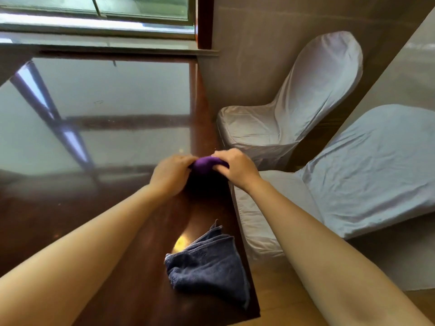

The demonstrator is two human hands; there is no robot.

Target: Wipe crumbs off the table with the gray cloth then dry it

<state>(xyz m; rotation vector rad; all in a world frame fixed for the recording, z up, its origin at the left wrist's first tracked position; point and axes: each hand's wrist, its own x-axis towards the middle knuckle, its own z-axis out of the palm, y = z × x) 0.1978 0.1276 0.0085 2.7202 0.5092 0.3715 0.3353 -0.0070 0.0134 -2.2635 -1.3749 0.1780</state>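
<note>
A folded gray cloth (207, 267) lies on the glossy dark wooden table (106, 137), near its right edge and close to me. Farther out along that edge, a bunched purple cloth (207, 164) is gripped from both sides. My left hand (171, 172) pinches its left end and my right hand (235, 168) pinches its right end. The purple cloth hangs just above the tabletop, and a dark shadow lies beneath it. A few small pale specks dot the table surface near my hands.
Two chairs in white covers stand right of the table: one (294, 109) farther off by the wall, one (353, 172) closer. A window sill (106, 43) runs along the table's far edge. Wooden floor shows at the bottom right.
</note>
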